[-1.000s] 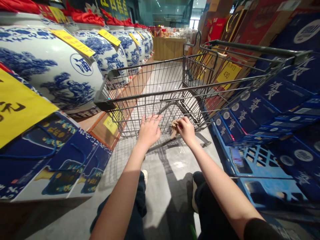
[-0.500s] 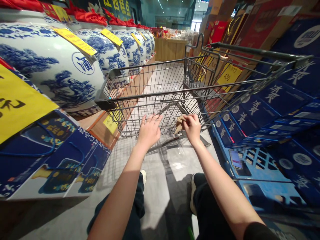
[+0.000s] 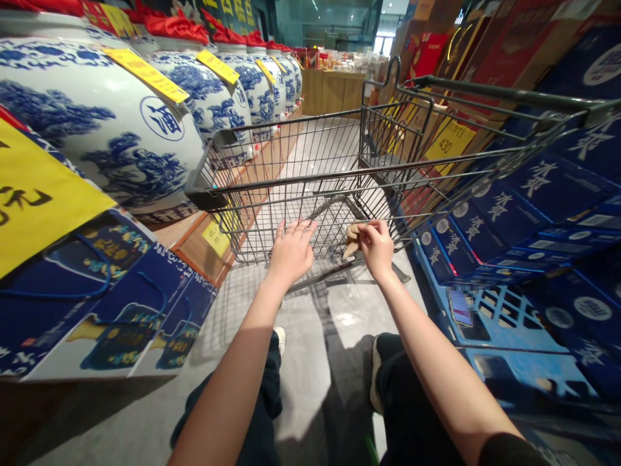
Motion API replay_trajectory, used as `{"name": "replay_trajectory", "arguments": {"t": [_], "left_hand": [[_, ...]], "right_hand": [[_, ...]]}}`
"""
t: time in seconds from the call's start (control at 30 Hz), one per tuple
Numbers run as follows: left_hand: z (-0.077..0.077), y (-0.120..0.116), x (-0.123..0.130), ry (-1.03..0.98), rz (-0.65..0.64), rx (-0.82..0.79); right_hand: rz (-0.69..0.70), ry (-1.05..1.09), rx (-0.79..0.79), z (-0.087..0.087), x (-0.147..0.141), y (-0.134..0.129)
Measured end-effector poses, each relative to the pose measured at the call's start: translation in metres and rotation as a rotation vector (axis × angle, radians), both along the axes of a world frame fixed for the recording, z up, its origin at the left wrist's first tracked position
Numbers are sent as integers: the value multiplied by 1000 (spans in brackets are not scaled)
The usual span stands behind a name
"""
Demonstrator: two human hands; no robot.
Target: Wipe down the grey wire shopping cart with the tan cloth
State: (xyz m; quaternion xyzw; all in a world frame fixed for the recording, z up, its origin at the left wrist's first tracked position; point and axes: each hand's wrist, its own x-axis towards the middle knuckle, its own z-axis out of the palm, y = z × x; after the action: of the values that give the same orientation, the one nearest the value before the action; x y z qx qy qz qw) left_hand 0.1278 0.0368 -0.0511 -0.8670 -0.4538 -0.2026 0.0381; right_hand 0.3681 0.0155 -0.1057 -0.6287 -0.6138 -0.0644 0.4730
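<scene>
My left hand (image 3: 292,251) lies with spread fingers on the near wires of a dark metal wire shopping cart (image 3: 310,180). My right hand (image 3: 377,249) sits on the same near edge, its fingertips pinching a crumpled tan-brown scrap (image 3: 352,239), possibly paper. The scrap's exact material is unclear, and part of it is hidden behind my fingers. The cart basket holds nothing visible.
Large blue-and-white porcelain jars (image 3: 101,129) with red cloth tops line the left. Stacked blue cartons (image 3: 533,191) and a blue plastic pallet (image 3: 507,320) stand on the right. A wooden counter (image 3: 330,90) stands ahead, beyond the cart, on a grey tiled floor (image 3: 334,323).
My right hand and the brown scrap have shifted slightly to the right along the cart's edge. My left hand has stayed in nearly the same place.
</scene>
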Motion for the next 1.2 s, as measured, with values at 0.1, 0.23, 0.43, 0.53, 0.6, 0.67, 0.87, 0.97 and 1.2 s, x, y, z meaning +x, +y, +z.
{"name": "replay_trajectory", "arguments": {"t": [0.1,0.23,0.43,0.53,0.6,0.67,0.87,0.97,1.2], "left_hand": [[0,0,0,5,-2,0],[0,0,0,6,-3,-2],[-2,0,1,2,11,1],[-2,0,2,4,17,-1],[-2,-1,2,2,17,2],[-2,-1,2,-3,18,6],[-2,0,1,5,24,6],[-2,0,1,17,31,7],[-1,0,2,13,33,9]], "right_hand": [[12,-116,-115,-17,-8,1],[-21,-167,-172,-20,-14,1],[23,-28,31,13,-6,-4],[113,16,54,5,-20,-4],[159,-13,-24,-9,-35,-2],[172,-87,-118,-20,-48,-1],[152,-135,16,-5,-44,-1],[133,-140,59,-5,-40,-2],[161,-228,-119,-23,-56,-8]]}}
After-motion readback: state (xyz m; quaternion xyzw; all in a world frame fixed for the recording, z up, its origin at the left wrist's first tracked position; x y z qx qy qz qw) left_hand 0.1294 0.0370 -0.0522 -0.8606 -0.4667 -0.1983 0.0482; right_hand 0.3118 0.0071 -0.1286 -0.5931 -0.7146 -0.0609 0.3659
